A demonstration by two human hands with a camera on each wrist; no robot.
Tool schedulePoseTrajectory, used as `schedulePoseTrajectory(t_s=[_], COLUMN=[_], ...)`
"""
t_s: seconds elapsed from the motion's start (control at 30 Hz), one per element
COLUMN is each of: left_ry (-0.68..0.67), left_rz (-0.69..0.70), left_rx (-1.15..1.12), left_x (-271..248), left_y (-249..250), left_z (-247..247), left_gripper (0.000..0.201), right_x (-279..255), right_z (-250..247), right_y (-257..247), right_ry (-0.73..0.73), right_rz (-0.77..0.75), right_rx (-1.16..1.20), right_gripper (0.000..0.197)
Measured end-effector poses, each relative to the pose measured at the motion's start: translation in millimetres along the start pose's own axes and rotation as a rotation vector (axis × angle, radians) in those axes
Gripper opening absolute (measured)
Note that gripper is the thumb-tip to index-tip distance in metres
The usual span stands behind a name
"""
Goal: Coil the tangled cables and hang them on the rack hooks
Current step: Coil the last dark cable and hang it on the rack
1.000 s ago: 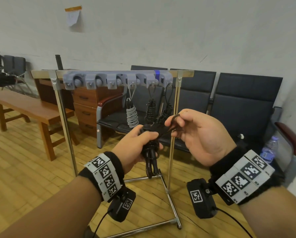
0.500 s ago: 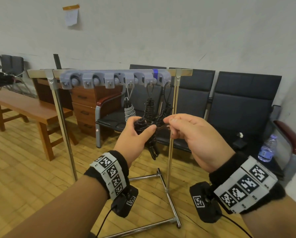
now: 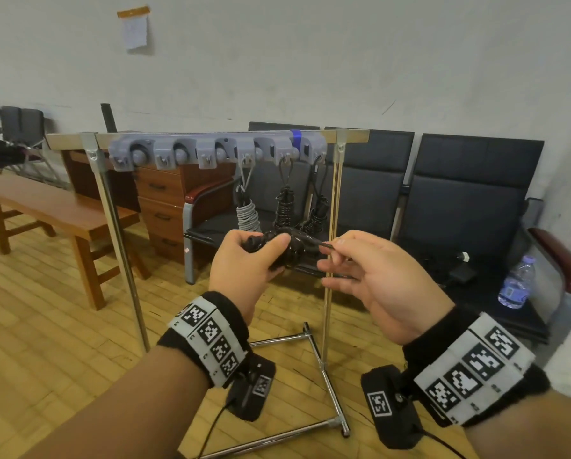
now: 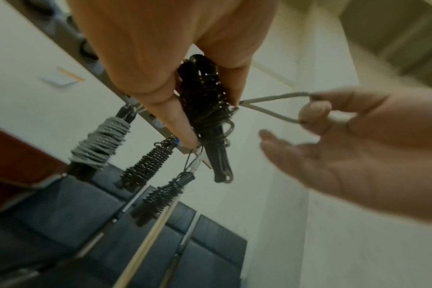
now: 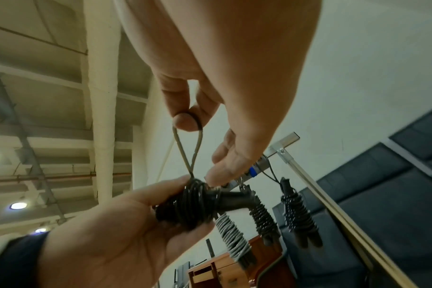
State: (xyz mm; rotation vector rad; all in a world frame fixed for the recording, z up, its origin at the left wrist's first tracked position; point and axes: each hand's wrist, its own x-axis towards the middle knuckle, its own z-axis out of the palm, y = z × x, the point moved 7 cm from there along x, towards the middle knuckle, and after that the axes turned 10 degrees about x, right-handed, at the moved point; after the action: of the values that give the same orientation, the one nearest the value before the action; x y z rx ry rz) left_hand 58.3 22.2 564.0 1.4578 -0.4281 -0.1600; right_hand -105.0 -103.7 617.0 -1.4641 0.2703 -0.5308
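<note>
While the left hand [image 3: 244,263] gripped a black coiled cable bundle [image 3: 285,248] in front of the rack [image 3: 218,150], the right hand [image 3: 373,276] pinched a thin loop [image 5: 188,148] drawn out of the bundle, its other fingers loosely spread. A grey coil [image 3: 247,214] and two black coils [image 3: 285,210] hung from the rack hooks just behind.

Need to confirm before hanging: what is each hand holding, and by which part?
Left hand grips the coiled black cable around its wrapped middle. Right hand pinches the free loop sticking out of that coil.
</note>
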Motion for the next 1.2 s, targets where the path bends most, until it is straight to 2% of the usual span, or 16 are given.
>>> schedulePoseTrajectory(t_s=[0.1,0.17,0.23,0.33,0.4,0.5,0.57,0.67,0.73,0.83,0.93,1.03,1.1,1.2], left_ry=[0.020,-0.025,-0.076,-0.181,-0.301,-0.605,-0.782,-0.925,-0.984,-0.931,-0.750,-0.620,-0.572,-0.511], left_rz=[-0.125,-0.199,-0.261,-0.274,-0.277,-0.283,-0.285,-0.288,-0.298,-0.339,-0.417,-0.307,-0.246,-0.210], left_rx=[-0.368,-0.509,-0.574,-0.556,-0.488,-0.323,-0.276,-0.350,-0.490,-0.570,-0.444,-0.324,-0.293,-0.237], left_x=[-10.9,-19.2,-26.1,-29.2,-29.7,-39.1,-48.5,-57.0,-61.0,-60.9,-57.2,-51.3,-47.4,-38.9], left_y=[1.3,1.6,0.4,-0.4,-0.5,-0.5,-0.5,1.2,4.5,7.5,1.2,-0.7,1.0,2.7], left_z=[20.1,35.3,45.7,50.1,49.7,54.8,60.3,64.3,65.5,69.7,76.4,77.7,76.7,71.5], left_gripper=[0.049,0.047,0.047,0.046,0.044,0.044,0.049,0.056,0.055,0.045,0.049,0.034,0.026,0.022], right_x=[2.1,2.8,2.4,-2.0,-6.1,-14.2,-18.8,-21.5,-20.3,-17.1,-14.3,-9.6,-8.4,-5.5], right_z=[4.5,7.3,4.5,-5.8,-13.3,-16.9,-13.1,-8.0,-9.5,-11.9,-13.5,-18.5,-18.6,-21.2], right_y=[10.0,10.5,8.1,3.2,1.5,-2.1,-5.5,-9.0,-8.6,-9.6,-14.8,-23.0,-26.3,-21.0], right_ry=[-0.016,-0.040,-0.028,-0.010,-0.015,-0.019,-0.051,-0.099,-0.103,-0.122,-0.127,-0.049,-0.056,-0.084], right_rz=[0.054,0.014,-0.053,-0.113,-0.122,-0.114,-0.103,-0.093,-0.088,-0.093,-0.138,-0.213,-0.249,-0.224], right_rx=[0.237,0.324,0.320,0.265,0.231,0.106,0.072,0.020,-0.057,-0.173,-0.284,-0.503,-0.526,-0.552], right_gripper=[0.037,0.036,0.036,0.033,0.037,0.051,0.053,0.054,0.046,0.028,0.032,0.018,0.010,0.030])
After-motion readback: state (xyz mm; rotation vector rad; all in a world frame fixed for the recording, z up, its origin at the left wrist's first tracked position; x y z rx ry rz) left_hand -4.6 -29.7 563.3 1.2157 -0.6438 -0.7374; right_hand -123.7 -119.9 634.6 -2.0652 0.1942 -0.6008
